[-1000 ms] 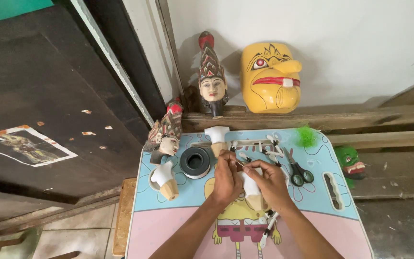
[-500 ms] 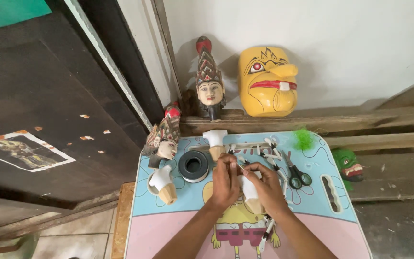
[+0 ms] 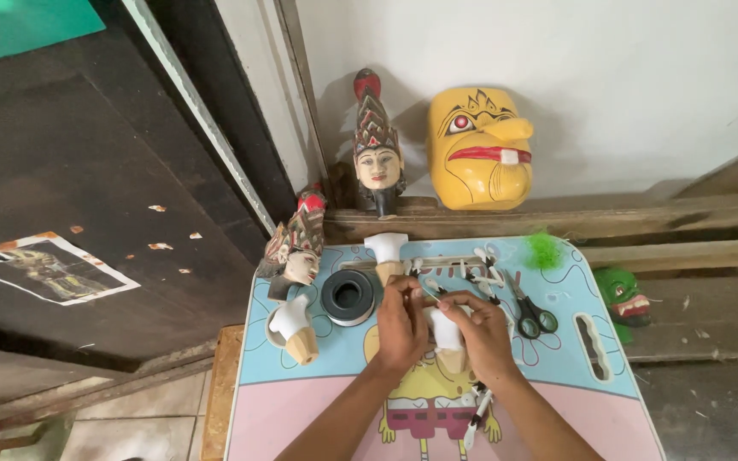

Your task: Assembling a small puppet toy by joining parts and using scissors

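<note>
My left hand [image 3: 401, 326] and my right hand [image 3: 482, 333] meet at the middle of a small cartoon-printed table [image 3: 557, 376]. Between them they hold a white puppet piece with a tan wooden base [image 3: 448, 335], upright. The left fingers pinch something small near its top; what it is cannot be made out. A black tape roll [image 3: 348, 295] lies just left of my left hand. Scissors [image 3: 529, 309] lie right of my right hand.
Two more white-and-tan puppet pieces [image 3: 294, 328] [image 3: 386, 253] stand on the table, and a painted puppet head [image 3: 294, 248] lies at its left corner. Another puppet head [image 3: 377, 155] and a yellow mask [image 3: 478, 150] lean on the wall behind. A green mask [image 3: 621, 294] lies at right.
Both hands have stayed on the white piece and shifted slightly, the fingers working near its top. The view has tilted a little.
</note>
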